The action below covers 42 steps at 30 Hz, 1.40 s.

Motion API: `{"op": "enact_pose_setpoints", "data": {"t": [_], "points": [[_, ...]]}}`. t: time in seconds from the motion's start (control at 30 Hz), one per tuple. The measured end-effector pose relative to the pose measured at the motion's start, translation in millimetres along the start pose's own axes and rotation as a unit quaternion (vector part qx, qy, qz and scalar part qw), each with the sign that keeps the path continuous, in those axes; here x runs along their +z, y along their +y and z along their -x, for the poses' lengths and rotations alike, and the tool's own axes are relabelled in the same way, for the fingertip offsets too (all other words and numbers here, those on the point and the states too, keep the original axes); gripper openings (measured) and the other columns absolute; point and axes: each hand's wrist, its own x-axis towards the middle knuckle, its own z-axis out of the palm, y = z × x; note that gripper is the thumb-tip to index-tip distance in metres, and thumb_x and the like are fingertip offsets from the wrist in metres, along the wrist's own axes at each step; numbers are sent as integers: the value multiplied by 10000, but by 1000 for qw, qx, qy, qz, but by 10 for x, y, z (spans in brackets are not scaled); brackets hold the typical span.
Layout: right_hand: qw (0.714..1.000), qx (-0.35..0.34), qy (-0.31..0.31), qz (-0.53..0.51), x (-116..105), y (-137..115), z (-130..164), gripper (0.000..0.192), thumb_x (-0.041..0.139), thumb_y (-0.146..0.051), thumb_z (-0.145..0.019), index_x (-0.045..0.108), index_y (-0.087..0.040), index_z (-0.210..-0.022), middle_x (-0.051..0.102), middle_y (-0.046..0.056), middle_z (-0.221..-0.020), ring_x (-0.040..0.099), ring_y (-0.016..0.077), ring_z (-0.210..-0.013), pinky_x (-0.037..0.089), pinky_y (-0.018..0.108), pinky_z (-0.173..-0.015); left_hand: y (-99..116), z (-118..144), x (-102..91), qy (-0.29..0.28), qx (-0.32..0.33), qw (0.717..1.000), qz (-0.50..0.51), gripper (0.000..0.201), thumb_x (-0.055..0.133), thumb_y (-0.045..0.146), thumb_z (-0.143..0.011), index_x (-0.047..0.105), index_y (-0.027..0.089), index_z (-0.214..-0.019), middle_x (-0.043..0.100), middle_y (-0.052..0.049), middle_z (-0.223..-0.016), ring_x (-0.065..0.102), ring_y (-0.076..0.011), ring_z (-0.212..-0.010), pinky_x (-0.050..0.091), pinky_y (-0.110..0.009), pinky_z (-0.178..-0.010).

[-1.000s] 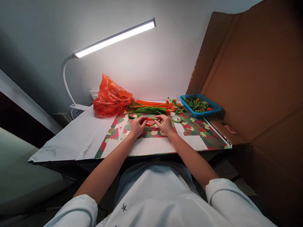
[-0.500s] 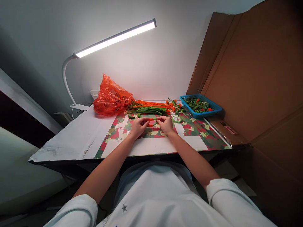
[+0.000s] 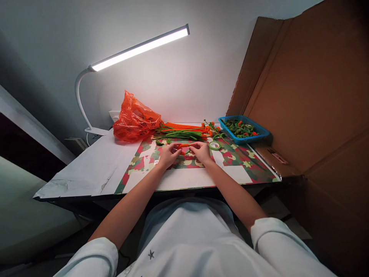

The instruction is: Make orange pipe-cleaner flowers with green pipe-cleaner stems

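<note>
My left hand (image 3: pixel 169 154) and my right hand (image 3: pixel 201 151) face each other above the patterned mat. Both are closed, fingertips pinching opposite ends of a fuzzy orange pipe cleaner (image 3: pixel 183 146) that looks coiled or ridged. Just under it, a second small orange piece (image 3: pixel 182 153) with a green part shows between the hands; whether it is joined to the upper one, I cannot tell. To the right of my right hand lies a roll of green tape (image 3: pixel 214 146). Small dark green leaf shapes (image 3: pixel 159 142) rest beyond my left hand.
Bundled orange and green pipe cleaners (image 3: pixel 181 132) lie behind my hands, with orange flowers (image 3: pixel 208 129) at their right end. A red plastic bag (image 3: pixel 134 125) stands left. A blue basket (image 3: pixel 243 141) of green and orange pieces sits right, beside cardboard (image 3: pixel 311 96). A lamp (image 3: pixel 141 48) shines overhead.
More of the orange pipe cleaner shows between my fingertips, and the green bit beside it is less visible. My hands have stayed almost in place.
</note>
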Motion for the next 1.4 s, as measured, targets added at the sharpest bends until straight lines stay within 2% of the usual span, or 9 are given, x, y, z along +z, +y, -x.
{"op": "enact_pose_setpoints", "data": {"t": [0.1, 0.27, 0.43, 0.6, 0.73, 0.9, 1.1, 1.27, 1.4], "points": [[1000, 2, -1, 2, 8, -6, 8, 50, 637, -165, -738, 684, -158, -753, 709, 36, -643, 686, 168, -573, 547, 239, -512, 8, -1, -10, 10, -6, 1000, -12, 295, 611, 393, -803, 684, 173, -986, 733, -44, -703, 721, -202, -656, 550, -266, -572], [999, -14, 8, 28, -7, -6, 17, 71, 601, -151, -740, 670, -167, -734, 692, 27, -644, 675, 168, -590, 510, 225, -476, 41, 4, -6, 18, 2, 999, -47, 198, 600, 287, -772, 719, 187, -894, 736, -37, -718, 694, -189, -636, 524, -266, -579], [998, -28, 12, 57, -38, 10, 17, 138, 555, -178, -761, 691, -179, -779, 685, 14, -648, 638, 156, -556, 496, 233, -455, 52, -2, 12, 13, 14, 997, -72, 185, 603, 256, -754, 737, 195, -867, 733, -28, -712, 655, -173, -609, 503, -264, -580], [997, -46, -6, 69, -45, 26, 16, 140, 572, -161, -740, 710, -174, -742, 680, 14, -629, 653, 160, -602, 517, 242, -541, 69, 3, 6, 2, 24, 996, -82, 196, 599, 237, -752, 747, 186, -869, 731, -28, -712, 621, -161, -585, 484, -259, -572], [996, -49, -22, 65, -32, 30, 17, 134, 592, -161, -729, 725, -159, -735, 688, 26, -623, 641, 163, -575, 507, 252, -533, 89, 15, -6, -5, 29, 996, -84, 207, 592, 220, -749, 755, 180, -870, 717, -21, -682, 585, -147, -554, 463, -254, -566], [997, -46, -28, 48, -12, 41, 12, 98, 626, -151, -696, 723, -155, -704, 705, 31, -629, 637, 157, -560, 512, 247, -518, 78, 17, -12, -10, 24, 997, -70, 219, 602, 246, -749, 757, 175, -885, 699, -10, -639, 555, -133, -507, 437, -241, -517], [999, -38, -24, 13, 11, 49, 25, 62, 655, -192, -700, 701, -156, -721, 707, 35, -647, 655, 163, -577, 545, 254, -510, 23, 3, 5, -3, 7, 1000, -27, 243, 632, 305, -748, 746, 176, -919, 743, -40, -735, 653, -173, -602, 506, -269, -575], [1000, -23, -8, -13, 32, 67, 15, 183, 705, -226, -683, 658, -159, -847, 702, 29, -686, 681, 167, -615, 579, 265, -553, -46, -28, 17, 17, -17, 999, 20, 333, 660, 401, -748, 708, 159, -972, 753, -74, -799, 700, -198, -668, 542, -284, -600], [999, -18, -4, -28, 56, 83, 15, 187, 687, -210, -691, 637, -166, -866, 686, 14, -686, 679, 158, -608, 586, 265, -564, -73, -41, 21, 17, -36, 998, 58, 420, 677, 468, -732, 681, 140, -995, 753, -92, -830, 716, -208, -700, 567, -298, -620]]}}
